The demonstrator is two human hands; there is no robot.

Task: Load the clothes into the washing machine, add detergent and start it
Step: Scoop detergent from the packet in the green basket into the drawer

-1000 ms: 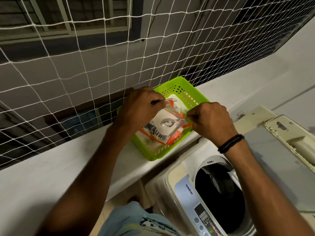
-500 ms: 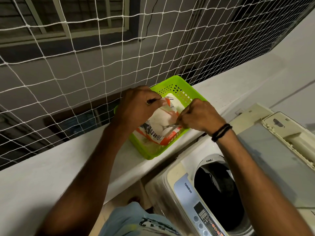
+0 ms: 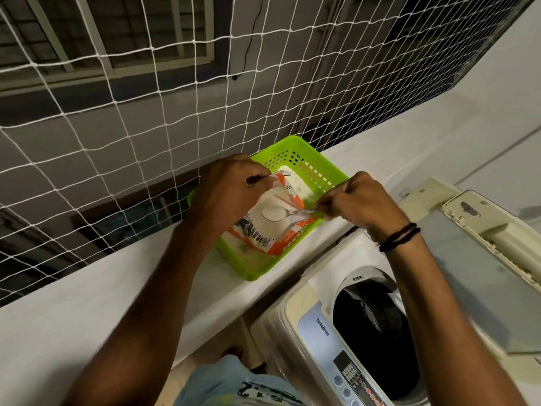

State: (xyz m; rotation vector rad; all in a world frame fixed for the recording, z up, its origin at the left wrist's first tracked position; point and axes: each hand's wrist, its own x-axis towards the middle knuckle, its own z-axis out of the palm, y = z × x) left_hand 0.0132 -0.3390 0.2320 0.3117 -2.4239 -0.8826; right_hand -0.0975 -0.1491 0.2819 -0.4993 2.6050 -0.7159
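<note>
left hand [image 3: 231,190] grips the top corner of the detergent packet [image 3: 269,224]; right hand [image 3: 361,202] pinches its opposite edge. hands apart, packet between them, lower end inside the green basket [image 3: 295,142] on the ledge [image 3: 87,312]. washing machine [image 3: 319,332] stands below the right hand, lid [image 3: 468,273] raised.

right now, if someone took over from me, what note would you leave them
Left hand grips the top edge of the detergent packet. Right hand pinches the spoon, its bowl in the packet with white powder on it.
Packet lies in the green basket on the ledge; washing machine beside it, lid up, drum too dark to tell if clothes are in.
Done: lid and packet open, spoon loaded.
Left: tip powder into the machine, shut the lid, start it at the control panel.
</note>
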